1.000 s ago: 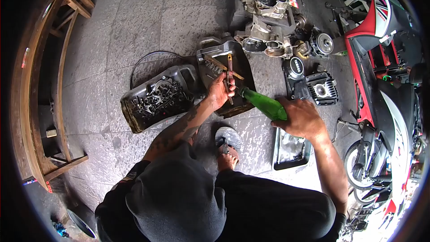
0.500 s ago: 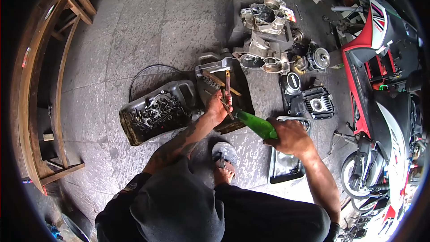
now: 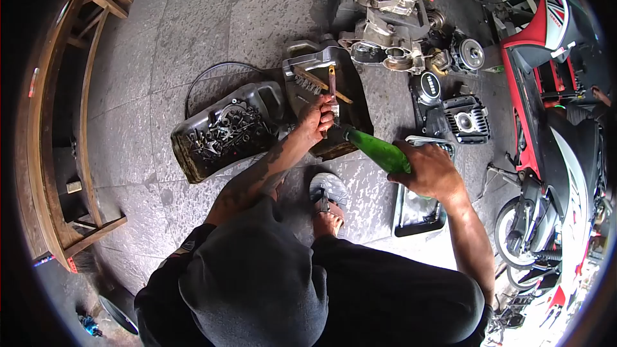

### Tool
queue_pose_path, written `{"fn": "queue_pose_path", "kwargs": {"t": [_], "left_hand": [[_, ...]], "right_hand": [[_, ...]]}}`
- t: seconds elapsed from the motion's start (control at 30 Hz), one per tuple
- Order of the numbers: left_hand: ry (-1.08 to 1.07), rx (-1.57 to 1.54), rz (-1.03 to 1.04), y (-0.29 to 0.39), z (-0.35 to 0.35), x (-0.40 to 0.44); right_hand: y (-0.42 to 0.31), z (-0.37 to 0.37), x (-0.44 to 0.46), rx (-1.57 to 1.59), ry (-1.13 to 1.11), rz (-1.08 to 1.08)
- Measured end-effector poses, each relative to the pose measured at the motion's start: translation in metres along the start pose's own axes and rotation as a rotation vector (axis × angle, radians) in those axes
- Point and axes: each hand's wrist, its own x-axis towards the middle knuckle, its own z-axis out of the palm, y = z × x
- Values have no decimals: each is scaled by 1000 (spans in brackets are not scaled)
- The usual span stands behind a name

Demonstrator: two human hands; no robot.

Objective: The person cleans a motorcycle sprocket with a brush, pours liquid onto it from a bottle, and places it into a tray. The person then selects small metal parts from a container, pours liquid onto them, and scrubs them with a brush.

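My left hand (image 3: 317, 119) is closed in a fist around a paintbrush (image 3: 332, 83), its handle pointing away from me. A thin brown piece shows below the fist; I cannot make out what it is. Under that hand lies a cut-open plastic jerrycan (image 3: 360, 96), with a wire brush (image 3: 312, 80) inside. My right hand (image 3: 429, 170) grips a green glass bottle (image 3: 376, 151), tilted so that its mouth points at my left fist, close beside it. Whether liquid is coming out cannot be made out.
Another cut jerrycan (image 3: 183, 154) full of small metal parts lies at left. Engine casings (image 3: 385, 45), a finned cylinder (image 3: 468, 122) and a metal tray (image 3: 400, 218) are on the right. A red and white motorcycle (image 3: 524, 35) stands beyond; a wooden bench (image 3: 42, 154) is far left.
The whole scene has shifted upward in view. My left fist has turned, and the thin piece that stuck out of it is now mostly hidden. The bottle stays tilted beside it.
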Motion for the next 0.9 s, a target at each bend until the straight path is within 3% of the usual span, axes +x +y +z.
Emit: {"fn": "queue_pose_path", "kwargs": {"t": [0.03, 0.2, 0.3, 0.4, 0.5, 0.63, 0.7, 0.9], "left_hand": [[-73, 48, 34, 1, 0, 0], [-28, 170, -86, 5, 0, 6], [85, 194, 8, 2, -4, 14], [246, -1, 86, 2, 0, 17], [74, -14, 19, 9, -16, 19], [62, 85, 1, 13, -4, 13], [45, 143, 14, 13, -8, 18], [-33, 82, -138, 18, -17, 20]], "right_hand": [[-1, 1, -1, 2, -1, -1], [2, 12, 1, 121, 12, -51], [1, 16, 0, 76, 6, -37], [3, 21, -1, 124, -22, -27], [-1, 23, -6, 80, 26, -13], [4, 28, -8, 146, 41, -14], [1, 21, -8, 124, -89, 52], [7, 52, -10, 245, -11, 69]]}}
